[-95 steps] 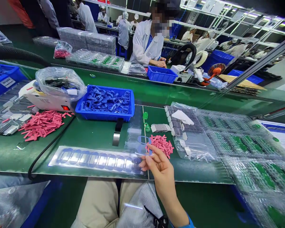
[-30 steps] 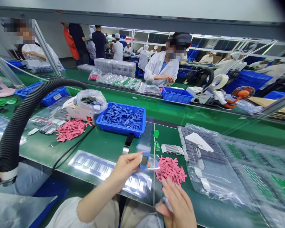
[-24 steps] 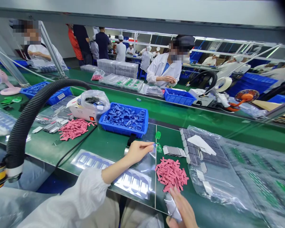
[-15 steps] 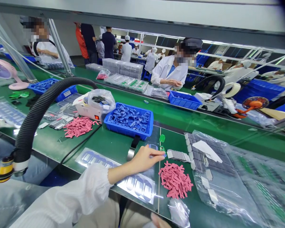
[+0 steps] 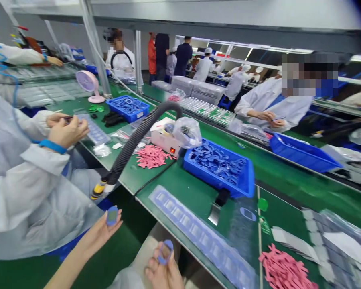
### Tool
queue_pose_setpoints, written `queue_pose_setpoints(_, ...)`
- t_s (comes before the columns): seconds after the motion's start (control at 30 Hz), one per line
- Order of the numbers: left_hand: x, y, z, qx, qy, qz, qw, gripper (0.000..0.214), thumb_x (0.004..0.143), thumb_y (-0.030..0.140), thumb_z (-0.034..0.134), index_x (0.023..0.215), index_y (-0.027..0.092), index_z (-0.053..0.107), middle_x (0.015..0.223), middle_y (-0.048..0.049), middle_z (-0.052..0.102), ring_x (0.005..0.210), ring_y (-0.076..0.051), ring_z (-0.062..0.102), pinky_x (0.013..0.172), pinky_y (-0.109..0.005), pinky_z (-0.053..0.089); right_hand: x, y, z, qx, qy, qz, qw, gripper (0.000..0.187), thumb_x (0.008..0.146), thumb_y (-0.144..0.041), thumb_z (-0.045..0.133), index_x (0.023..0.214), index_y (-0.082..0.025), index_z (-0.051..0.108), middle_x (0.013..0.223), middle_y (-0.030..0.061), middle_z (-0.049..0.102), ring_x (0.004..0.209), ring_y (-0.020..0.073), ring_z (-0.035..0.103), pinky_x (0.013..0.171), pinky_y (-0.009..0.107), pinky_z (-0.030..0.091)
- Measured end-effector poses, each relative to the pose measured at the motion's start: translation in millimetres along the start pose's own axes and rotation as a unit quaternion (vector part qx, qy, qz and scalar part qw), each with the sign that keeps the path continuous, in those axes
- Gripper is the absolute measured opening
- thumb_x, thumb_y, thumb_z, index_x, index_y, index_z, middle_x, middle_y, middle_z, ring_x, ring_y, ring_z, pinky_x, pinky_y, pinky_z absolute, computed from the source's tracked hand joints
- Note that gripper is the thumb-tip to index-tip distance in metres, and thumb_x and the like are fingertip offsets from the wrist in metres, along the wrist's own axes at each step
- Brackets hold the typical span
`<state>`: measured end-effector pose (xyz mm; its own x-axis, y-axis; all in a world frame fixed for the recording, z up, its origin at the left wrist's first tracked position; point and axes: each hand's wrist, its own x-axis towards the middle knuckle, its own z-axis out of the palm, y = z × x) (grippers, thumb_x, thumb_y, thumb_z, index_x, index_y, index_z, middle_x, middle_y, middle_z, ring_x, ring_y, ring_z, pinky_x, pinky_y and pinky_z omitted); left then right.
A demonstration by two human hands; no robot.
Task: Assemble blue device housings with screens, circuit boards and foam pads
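My left hand [image 5: 101, 233] is out past the bench edge, fingers closed round a small blue oval plastic frame [image 5: 112, 216] with a grey-green rectangular middle. Closer to my lap, my right hand [image 5: 161, 273] pinches a similar blue oval frame [image 5: 165, 252], tilted, its middle brownish. Whether that middle is a window or a solid part I cannot tell. On the bench beside my hands lies a clear plastic strip [image 5: 195, 230] with a row of rounded shapes. Behind it a blue bin [image 5: 251, 176] holds many blue plastic parts [image 5: 219, 160].
Pink strips [image 5: 284, 269] are heaped at right, near white pieces [image 5: 295, 243] and green pieces [image 5: 262, 204]. A black flexible hose [image 5: 135, 138] arches over the left side. A co-worker's hands [image 5: 67, 130] work at left. A metal-ended tool [image 5: 215, 212] lies before the bin.
The view has swung left. My left hand has drawn back from the bench near the green pieces and now holds a blue frame off the edge. My right hand has come further into view with another.
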<state>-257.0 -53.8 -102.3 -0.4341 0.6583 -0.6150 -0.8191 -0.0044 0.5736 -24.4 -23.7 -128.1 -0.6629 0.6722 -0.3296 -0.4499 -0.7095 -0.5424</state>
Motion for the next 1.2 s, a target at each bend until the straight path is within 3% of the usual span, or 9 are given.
queue_pose_setpoints(0.07, 7, 21, -17.3, -0.015, 0.025, 0.022, 0.999, 0.04, 0.092, 0.001, 0.035, 0.125, 0.012, 0.056, 0.081, -0.0088, 0.079, 0.069, -0.017, 0.075, 0.068, -0.028, 0.061, 38, 16, 14, 0.057, -0.02, 0.041, 0.997, 0.047, 0.061, -0.064, 0.072, 0.092, -0.03, 0.068, 0.084, -0.0044, 0.071, 0.076, 0.0116, 0.065, 0.071, 0.027, 0.05)
queue_pose_setpoints(0.23, -4, 48, -48.5, -0.033, 0.046, 0.038, 0.998, 0.049, 0.089, -0.001, 0.042, 0.137, 0.012, 0.044, 0.088, -0.012, 0.078, 0.075, -0.02, 0.075, 0.075, -0.028, 0.06, 112, 51, 66, 0.119, -0.066, 0.097, 0.986, 0.046, 0.061, -0.056, 0.078, 0.095, -0.027, 0.068, 0.091, -0.0034, 0.073, 0.087, 0.0133, 0.067, 0.077, 0.027, 0.048)
queue_pose_setpoints(0.4, -29, 59, -89.8, -0.065, 0.068, 0.032, 0.995, 0.057, 0.086, 0.003, 0.049, 0.141, 0.016, 0.039, 0.088, -0.0098, 0.079, 0.077, -0.023, 0.075, 0.077, -0.028, 0.06, 142, 82, 114, 0.114, -0.107, 0.135, 0.978, 0.044, 0.069, -0.051, 0.074, 0.099, -0.019, 0.065, 0.096, 0.004, 0.072, 0.089, 0.0178, 0.067, 0.076, 0.03, 0.047)
queue_pose_setpoints(0.5, -40, 73, -100.5, -0.078, 0.077, 0.05, 0.993, 0.062, 0.087, 0.008, 0.052, 0.144, 0.02, 0.032, 0.091, -0.0073, 0.079, 0.081, -0.022, 0.074, 0.075, -0.024, 0.06, 146, 94, 130, 0.108, -0.116, 0.15, 0.976, 0.039, 0.077, -0.05, 0.068, 0.101, -0.019, 0.064, 0.099, 0.0053, 0.071, 0.087, 0.0175, 0.068, 0.075, 0.03, 0.047)
queue_pose_setpoints(0.67, -31, 85, -77.1, -0.034, 0.049, 0.038, 0.998, 0.055, 0.089, 0.005, 0.048, 0.142, 0.015, 0.037, 0.092, -0.009, 0.079, 0.083, -0.02, 0.074, 0.077, -0.023, 0.059, 142, 102, 121, 0.092, -0.103, 0.157, 0.978, 0.043, 0.075, -0.052, 0.069, 0.101, -0.017, 0.064, 0.099, 0.0066, 0.071, 0.089, 0.0173, 0.068, 0.075, 0.029, 0.047)
queue_pose_setpoints(0.8, -6, 68, -40.4, -0.02, 0.009, 0.013, 1.0, 0.036, 0.09, 0.003, 0.046, 0.123, 0.01, 0.057, 0.09, -0.0113, 0.078, 0.082, -0.019, 0.074, 0.079, -0.025, 0.058, 137, 99, 91, 0.075, -0.067, 0.143, 0.985, 0.046, 0.072, -0.052, 0.072, 0.102, -0.018, 0.064, 0.099, 0.004, 0.072, 0.088, 0.0147, 0.067, 0.074, 0.025, 0.047)
queue_pose_setpoints(0.9, 4, 49, -23.5, -0.009, -0.021, -0.024, 0.999, 0.027, 0.09, 0.007, 0.048, 0.112, 0.008, 0.064, 0.091, -0.0138, 0.078, 0.083, -0.02, 0.074, 0.083, -0.029, 0.057, 135, 93, 74, 0.069, -0.043, 0.123, 0.989, 0.044, 0.073, -0.051, 0.071, 0.103, -0.02, 0.064, 0.099, 0.0024, 0.072, 0.088, 0.0135, 0.067, 0.077, 0.025, 0.047)
queue_pose_setpoints(1.0, -1, 41, -29.6, -0.004, -0.031, -0.052, 0.998, 0.025, 0.089, 0.009, 0.052, 0.109, 0.01, 0.066, 0.088, -0.0127, 0.078, 0.081, -0.021, 0.074, 0.087, -0.033, 0.056, 136, 85, 74, 0.073, -0.035, 0.111, 0.991, 0.042, 0.076, -0.052, 0.068, 0.104, -0.021, 0.063, 0.102, 0.0029, 0.071, 0.091, 0.0146, 0.066, 0.081, 0.028, 0.047)
queue_pose_setpoints(1.2, -36, 62, -83.7, -0.003, 0.019, -0.041, 0.999, 0.023, 0.085, 0.005, 0.054, 0.098, 0.016, 0.07, 0.081, -0.0092, 0.079, 0.072, -0.02, 0.075, 0.074, -0.029, 0.06, 144, 83, 118, 0.094, -0.081, 0.152, 0.98, 0.036, 0.084, -0.052, 0.059, 0.1, -0.02, 0.064, 0.1, 0.005, 0.071, 0.091, 0.0167, 0.067, 0.08, 0.032, 0.049)
